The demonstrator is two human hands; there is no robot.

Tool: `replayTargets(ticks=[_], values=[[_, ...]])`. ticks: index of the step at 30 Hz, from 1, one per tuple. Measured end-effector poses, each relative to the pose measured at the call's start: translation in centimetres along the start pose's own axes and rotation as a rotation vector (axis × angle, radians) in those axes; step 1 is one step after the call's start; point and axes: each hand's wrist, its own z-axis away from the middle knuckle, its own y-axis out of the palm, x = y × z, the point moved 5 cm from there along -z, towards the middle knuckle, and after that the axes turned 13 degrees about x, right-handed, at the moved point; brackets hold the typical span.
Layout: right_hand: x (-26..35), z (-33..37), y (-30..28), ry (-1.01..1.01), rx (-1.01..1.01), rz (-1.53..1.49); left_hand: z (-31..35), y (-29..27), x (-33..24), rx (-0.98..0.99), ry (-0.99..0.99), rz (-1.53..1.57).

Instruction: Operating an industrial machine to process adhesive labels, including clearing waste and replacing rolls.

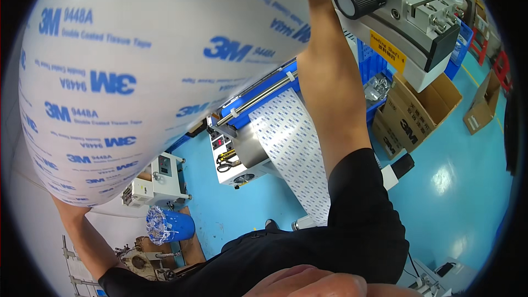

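Note:
A large white roll of double-sided tape (110, 104), printed all over in blue, fills the upper left, very near the camera. My left forearm (88, 242) rises from the lower left to the roll's lower end, where the roll hides the hand's fingers. On the other side my right forearm (333, 77) reaches up along the roll's right edge. Its hand is cut off at the top, so the fingers do not show. Whether the roll rests on anything besides my arms cannot be seen.
At upper right a machine arm carries a black knob (360, 0). Printed white web (291, 148) runs down from metal rollers. Scissors (228, 163) lie on a machine housing (220, 173). A blue bin (179, 226), cardboard boxes (412, 113) and blue crates (374, 60) stand around.

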Motion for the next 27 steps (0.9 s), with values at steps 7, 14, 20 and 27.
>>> replayTargets(ticks=[7,14,20,27], values=[[-3.7,1.6,3.2,0.212,0.317,0.185,-0.8,-0.1,-1.5,-0.025,0.026,0.04],[-0.1,2.6,-2.6,0.169,-0.05,-0.953,-5.1,0.0,-8.9,-0.096,0.203,0.179],[7.9,2.9,-7.6,0.964,-0.061,-1.767,-5.2,-1.5,-11.7,-0.22,0.262,0.016],[13.6,9.3,-15.2,0.686,0.116,-0.976,-4.9,-0.6,-9.7,-0.111,0.15,0.409]])
